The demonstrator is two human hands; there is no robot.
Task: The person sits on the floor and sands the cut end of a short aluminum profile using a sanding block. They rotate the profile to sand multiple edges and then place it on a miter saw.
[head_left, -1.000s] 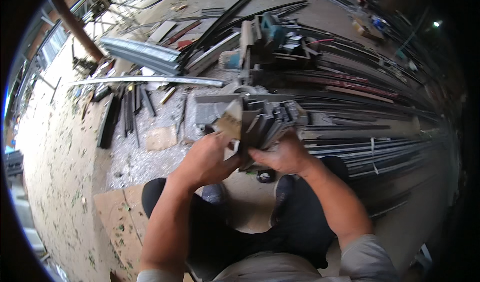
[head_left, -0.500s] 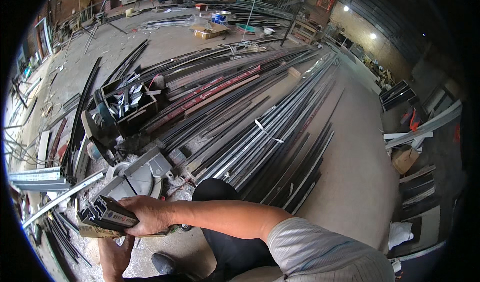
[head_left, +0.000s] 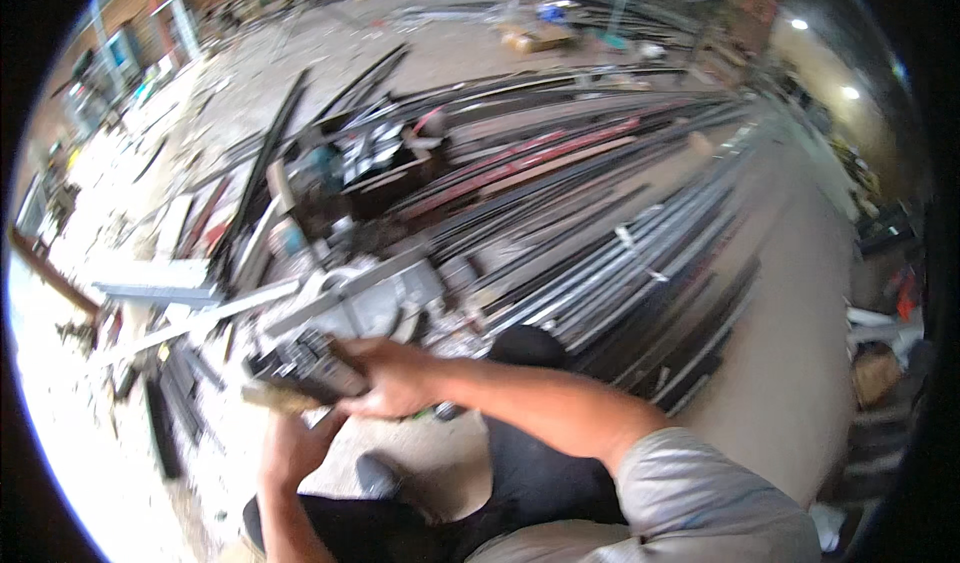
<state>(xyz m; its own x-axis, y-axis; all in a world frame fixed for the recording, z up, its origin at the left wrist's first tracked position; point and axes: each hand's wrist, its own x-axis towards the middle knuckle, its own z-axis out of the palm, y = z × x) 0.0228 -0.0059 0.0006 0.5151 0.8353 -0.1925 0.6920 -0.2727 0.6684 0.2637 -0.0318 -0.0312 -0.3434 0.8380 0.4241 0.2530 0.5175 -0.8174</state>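
A bundle of short dark metal profiles [head_left: 322,371] is in front of me at the lower left, its hollow cut ends turned left. My right hand [head_left: 392,378] is closed round its right side. From below, my left hand [head_left: 292,448] grips the bundle's underside with the thumb pointing right; its other fingers are partly hidden. A tan strip that looks like cardboard [head_left: 276,399] lies under the profiles, above my left hand. Just beyond is the grey saw table [head_left: 405,293] with a metal fence across it. Motion blurs the picture.
Long metal bars [head_left: 640,253] lie in bundles across the floor ahead and to the right. A dark box of offcuts [head_left: 375,153] stands beyond the saw. Pale profiles [head_left: 160,281] and short dark bars [head_left: 180,393] lie left. A cardboard box [head_left: 540,35] sits far back.
The view has swung left, so the whole scene sits farther right in the picture. Both hands keep hold of the profile bundle.
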